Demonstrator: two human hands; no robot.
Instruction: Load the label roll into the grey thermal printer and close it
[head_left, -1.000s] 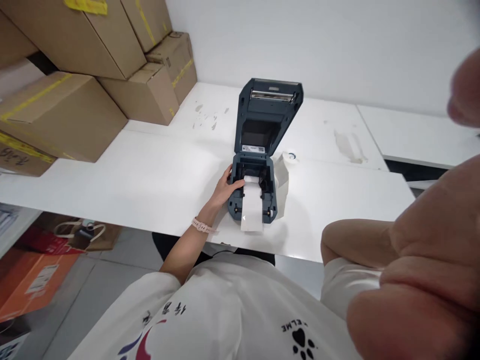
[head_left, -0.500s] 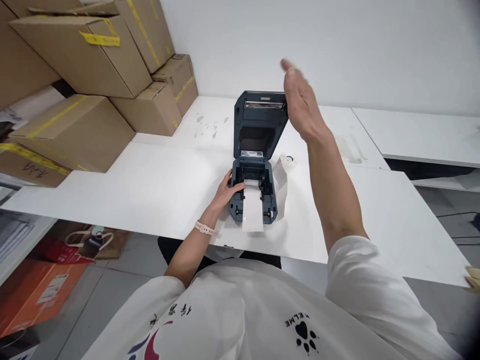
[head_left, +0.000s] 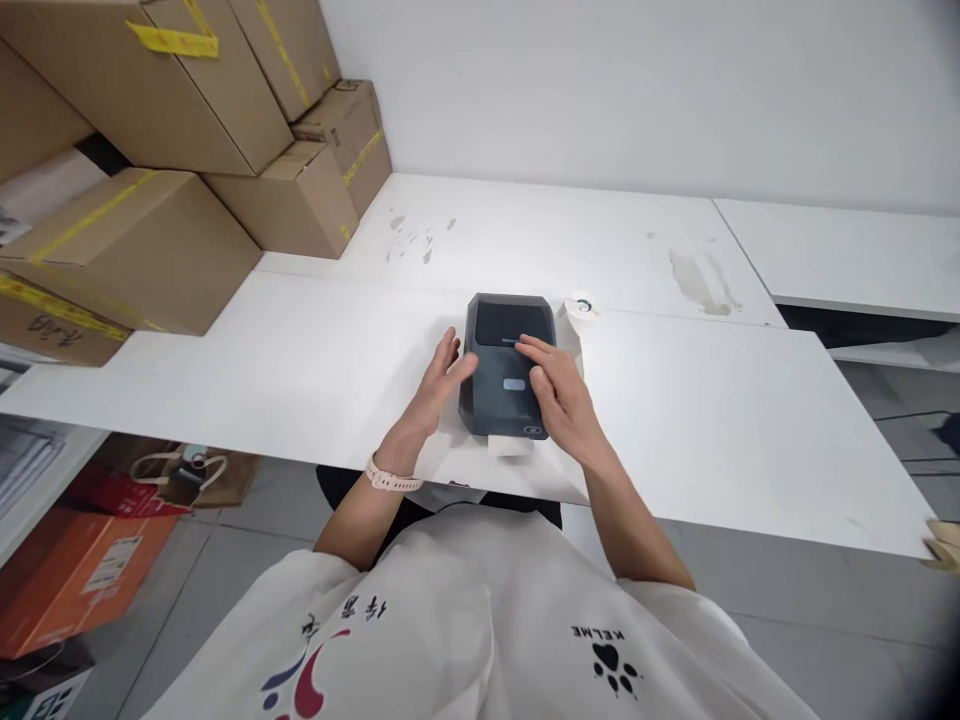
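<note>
A dark blue-grey label printer (head_left: 501,365) sits on the white table with its lid down. From its front edge a strip of white label paper (head_left: 510,446) sticks out. My right hand (head_left: 568,400) rests on the right side of the lid, fingers stretched across the top. Beside the printer's left edge, my left hand (head_left: 435,390) is held with fingers apart and nothing in it; the thumb is close to the casing. Behind the right hand, a roll of white paper (head_left: 581,306) stands by the printer, its loose end partly hidden.
Cardboard boxes (head_left: 217,85) with yellow tape are stacked at the left rear of the white table (head_left: 712,420). A white wall rises behind. Below on the left, an orange box (head_left: 82,580) and bags stand on the floor. A second table (head_left: 847,240) adjoins at right.
The printer's lid has swung down from raised to shut. My right hand has come down from beside the lid onto its top. My left hand has let go of the printer's side.
</note>
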